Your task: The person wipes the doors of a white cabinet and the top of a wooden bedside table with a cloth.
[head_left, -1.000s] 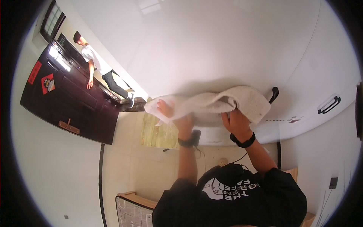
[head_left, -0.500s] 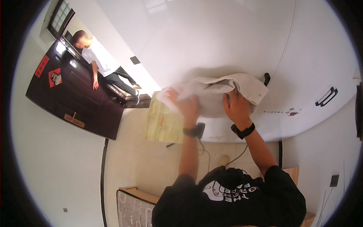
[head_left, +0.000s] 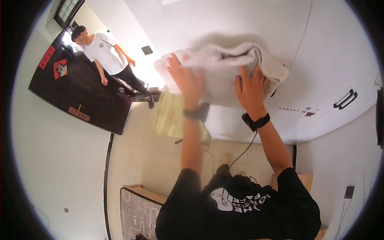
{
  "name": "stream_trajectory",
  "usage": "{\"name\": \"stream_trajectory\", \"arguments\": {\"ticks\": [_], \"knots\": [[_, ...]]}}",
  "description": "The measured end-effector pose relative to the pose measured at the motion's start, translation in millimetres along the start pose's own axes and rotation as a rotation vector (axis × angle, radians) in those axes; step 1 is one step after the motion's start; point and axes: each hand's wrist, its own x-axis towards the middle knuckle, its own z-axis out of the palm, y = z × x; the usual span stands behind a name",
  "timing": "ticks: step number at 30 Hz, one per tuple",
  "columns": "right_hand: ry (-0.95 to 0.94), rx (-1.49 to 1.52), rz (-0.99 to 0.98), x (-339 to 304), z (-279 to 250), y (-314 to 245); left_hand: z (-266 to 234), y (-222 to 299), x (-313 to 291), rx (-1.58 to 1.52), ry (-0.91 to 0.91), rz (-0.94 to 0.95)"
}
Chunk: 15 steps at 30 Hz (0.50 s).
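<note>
A thick whitish folded towel (head_left: 222, 86) lies up against the tall white cabinet front (head_left: 240, 20), its upper right edge rolled into loose folds. Spread over its left part are the fingers of my left hand (head_left: 188, 82), blurred by motion. At the right end, my right hand (head_left: 252, 90) has its thumb apart and its fingers bent over into the fold, gripping the cloth. Each wrist wears a black band with a small box. The far side of the towel is hidden.
Black handles (head_left: 345, 100) stick out from the cabinet at right. A greenish-yellow low table (head_left: 170, 114) stands below on the left. A person (head_left: 105, 52) in a white shirt stands by the dark open door (head_left: 86, 94). A cable (head_left: 244, 150) hangs from my right wrist.
Both hands and the towel have moved upward, the towel's left end shifting slightly left. My left fingers have spread. The person at the door has straightened up and turned.
</note>
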Motion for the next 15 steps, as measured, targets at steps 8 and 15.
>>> {"name": "stream_trajectory", "arguments": {"ticks": [8, 15], "knots": [[-0.440, 0.190, 0.203, -49.2, 15.9, 14.8, 16.8, -9.1, -93.8, -0.144, -0.108, -0.229], [0.033, -0.037, 0.019, 2.1, 11.8, -12.1, -5.3, -27.2, -9.7, -0.073, 0.019, 0.009]]}}
